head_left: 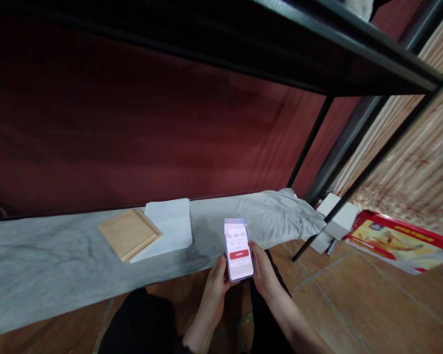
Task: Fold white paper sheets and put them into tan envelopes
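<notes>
A lit smartphone [239, 268] is held upright above my lap, its screen showing a timer and a red button. My left hand [218, 276] is closed round its lower left side. From the right, my right hand [261, 263] grips the other edge, the thumb near the screen's side. Beyond the phone, a stack of brown envelopes [129, 233] lies on the grey cloth [70, 250], partly over white paper sheets [170, 223]. Neither hand touches the envelopes or paper.
A black metal frame [310, 137] rises at the right, with a dark shelf [206, 44] overhead. A dark red panel [151, 132] stands behind the cloth. White boxes [339, 216] and a red-and-yellow carton [398, 241] sit on the tiled floor [325, 295] at right.
</notes>
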Demonstrator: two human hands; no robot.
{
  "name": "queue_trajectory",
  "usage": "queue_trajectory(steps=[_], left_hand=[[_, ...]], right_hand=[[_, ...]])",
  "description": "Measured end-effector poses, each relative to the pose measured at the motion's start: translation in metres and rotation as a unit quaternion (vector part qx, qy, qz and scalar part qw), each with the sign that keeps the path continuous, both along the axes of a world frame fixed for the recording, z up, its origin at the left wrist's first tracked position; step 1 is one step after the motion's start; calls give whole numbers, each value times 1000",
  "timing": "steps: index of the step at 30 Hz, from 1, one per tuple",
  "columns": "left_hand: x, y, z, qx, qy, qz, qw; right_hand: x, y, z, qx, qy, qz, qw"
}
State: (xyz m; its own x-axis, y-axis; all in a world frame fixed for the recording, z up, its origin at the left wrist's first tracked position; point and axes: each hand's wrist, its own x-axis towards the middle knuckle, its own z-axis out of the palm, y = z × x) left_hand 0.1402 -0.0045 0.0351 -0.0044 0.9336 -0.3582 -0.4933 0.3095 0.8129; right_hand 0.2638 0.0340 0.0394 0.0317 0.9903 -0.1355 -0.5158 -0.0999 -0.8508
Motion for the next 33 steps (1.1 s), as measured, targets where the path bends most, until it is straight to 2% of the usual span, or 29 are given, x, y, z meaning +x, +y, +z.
queue_trajectory(steps=[7,12,16,19,22,28,30,33], left_hand=[[9,-12,1,39,-6,-8,999],[14,-2,-5,46,15,17,999],[5,16,-10,62,79,41,994],[-8,42,-17,61,132,60,988],[-20,76,-22,71,180,61,979],[-30,151,-19,127,289,3,949],[-31,174,-23,146,318,-12,937],[-35,199,-36,167,344,-32,924]], right_hand=[[15,-9,6,28,-7,8,1000],[25,-9,7,26,-1,6,1000],[41,9,-4,15,16,11,1000],[63,43,-16,10,16,-11,1000],[96,92,-27,18,-14,-49,999],[171,191,-45,12,-82,-97,992],[189,216,-52,5,-94,-102,990],[203,243,-66,-7,-118,-97,988]])
